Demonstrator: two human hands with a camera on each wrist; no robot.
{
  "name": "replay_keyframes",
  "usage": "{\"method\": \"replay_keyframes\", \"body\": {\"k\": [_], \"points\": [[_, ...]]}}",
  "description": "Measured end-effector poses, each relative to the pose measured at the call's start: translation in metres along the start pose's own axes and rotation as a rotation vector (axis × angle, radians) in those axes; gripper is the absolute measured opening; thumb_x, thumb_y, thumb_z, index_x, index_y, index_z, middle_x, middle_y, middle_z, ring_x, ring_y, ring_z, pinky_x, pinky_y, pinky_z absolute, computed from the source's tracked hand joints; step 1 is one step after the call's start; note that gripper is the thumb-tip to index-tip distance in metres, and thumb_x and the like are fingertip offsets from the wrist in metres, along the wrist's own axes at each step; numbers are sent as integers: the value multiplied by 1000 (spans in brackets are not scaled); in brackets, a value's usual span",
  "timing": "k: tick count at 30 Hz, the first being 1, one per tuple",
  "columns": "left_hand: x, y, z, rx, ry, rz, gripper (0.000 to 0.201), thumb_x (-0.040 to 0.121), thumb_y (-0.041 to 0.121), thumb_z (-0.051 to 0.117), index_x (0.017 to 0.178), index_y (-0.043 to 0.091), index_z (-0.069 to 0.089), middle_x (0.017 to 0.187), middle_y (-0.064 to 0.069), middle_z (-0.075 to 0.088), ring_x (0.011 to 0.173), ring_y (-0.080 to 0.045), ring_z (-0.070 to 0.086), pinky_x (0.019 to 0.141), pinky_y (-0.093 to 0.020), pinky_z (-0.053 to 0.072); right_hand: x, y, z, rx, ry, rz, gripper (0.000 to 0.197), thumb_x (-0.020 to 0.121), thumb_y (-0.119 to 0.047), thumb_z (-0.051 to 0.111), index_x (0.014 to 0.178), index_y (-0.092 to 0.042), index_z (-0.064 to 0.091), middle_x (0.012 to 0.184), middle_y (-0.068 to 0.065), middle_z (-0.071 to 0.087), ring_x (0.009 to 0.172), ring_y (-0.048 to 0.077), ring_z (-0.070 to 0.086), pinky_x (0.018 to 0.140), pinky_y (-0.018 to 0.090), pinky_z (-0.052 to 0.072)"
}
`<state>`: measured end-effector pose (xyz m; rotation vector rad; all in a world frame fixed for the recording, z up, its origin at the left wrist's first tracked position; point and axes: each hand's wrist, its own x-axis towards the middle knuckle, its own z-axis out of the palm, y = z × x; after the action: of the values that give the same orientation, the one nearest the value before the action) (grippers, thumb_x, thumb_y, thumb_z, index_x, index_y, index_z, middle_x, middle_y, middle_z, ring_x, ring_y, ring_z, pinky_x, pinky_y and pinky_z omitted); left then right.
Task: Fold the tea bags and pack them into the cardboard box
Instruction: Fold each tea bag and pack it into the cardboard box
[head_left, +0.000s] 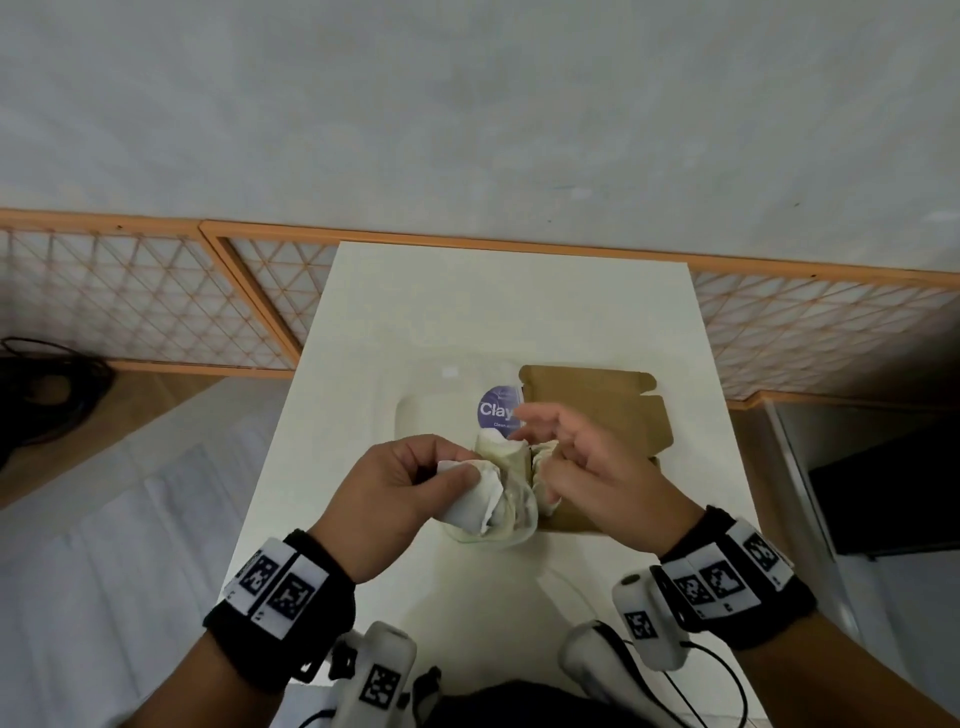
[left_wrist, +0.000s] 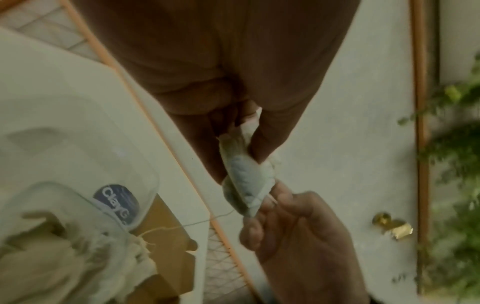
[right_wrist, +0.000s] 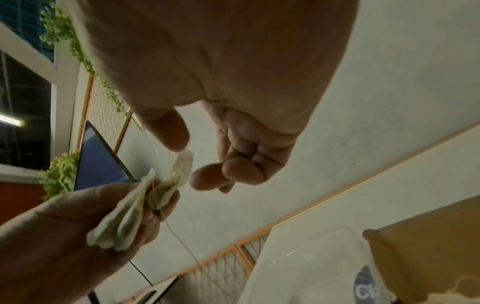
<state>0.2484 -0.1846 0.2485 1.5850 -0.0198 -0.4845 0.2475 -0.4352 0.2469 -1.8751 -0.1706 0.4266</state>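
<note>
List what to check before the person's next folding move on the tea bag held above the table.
1. Left hand grips the crumpled white paper tea bag: ok.
2. Right hand pinches the bag's free end: cannot tell; it touches the tip.
3. Tea bag folded flat: not ok, bunched.
4. Thin white string tucked in: not ok, hangs loose.
5. Brown cardboard box open to receive it: ok.
</note>
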Motion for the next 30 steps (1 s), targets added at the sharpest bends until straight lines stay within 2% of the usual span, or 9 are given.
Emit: {"method": "replay_keyframes", "body": {"k": [3,6,9,13,17,21,25,28,30], "points": [[-4,9,1,-183,-15,-24,17,90,10,69,98,-4,74,92,-20,77,82,-23,73,70,-28,59,-1,-5,3,70,-10,-54,51,90,-42,67,139,-33,60,117,-4,72,84,38,66,84,52,61],[-8,18,5,-218,-29,-9,15,88,9,69,97,-2,74,89,-18,78,79,-22,74,67,-27,59,2,-10,5,143,22,-123,23,97,-31,73,120,-26,72,92,-5,71,74,15,66,74,33,59],[-8,20,6,-184,-35,33,16,89,10,69,98,-1,75,90,-15,79,79,-19,74,69,-25,58,6,-17,2,147,61,-165,23,99,-34,68,99,-11,72,80,14,67,69,19,63,70,38,54],[-11,18,9,-63,-62,171,7,92,11,76,96,5,78,115,-14,74,110,-29,71,92,-43,60,7,-23,-2,153,105,-167,32,104,-31,62,94,-1,66,76,22,63,65,20,63,68,35,52],[-12,23,18,92,-46,281,7,90,14,77,95,16,81,129,0,66,127,-17,62,96,-29,56,4,-22,-1,65,100,-190,23,105,-25,61,93,-7,67,74,15,66,63,19,61,63,37,52],[-4,20,26,156,-18,311,9,94,11,75,95,18,80,117,1,70,111,-17,69,92,-27,56,-4,-19,0,15,35,-169,17,107,-18,58,96,-10,68,74,-2,65,66,9,58,64,29,50],[4,11,32,93,37,262,9,91,22,72,95,16,77,102,-6,74,91,-27,73,80,-44,60,-10,-15,-3,16,33,-136,17,109,-18,56,104,-11,71,84,14,68,73,33,65,71,45,58],[9,9,35,85,48,237,11,89,25,74,94,16,77,97,-7,77,89,-32,72,81,-48,60,-16,-14,-4,51,40,-123,24,109,-26,55,104,-10,73,79,15,66,69,22,64,70,35,55],[11,9,38,66,60,232,8,90,23,76,93,16,78,97,-6,78,91,-30,71,82,-44,59,-20,-15,-2,103,37,-123,29,106,-38,58,106,-13,74,76,13,64,70,17,62,72,36,54]]}}
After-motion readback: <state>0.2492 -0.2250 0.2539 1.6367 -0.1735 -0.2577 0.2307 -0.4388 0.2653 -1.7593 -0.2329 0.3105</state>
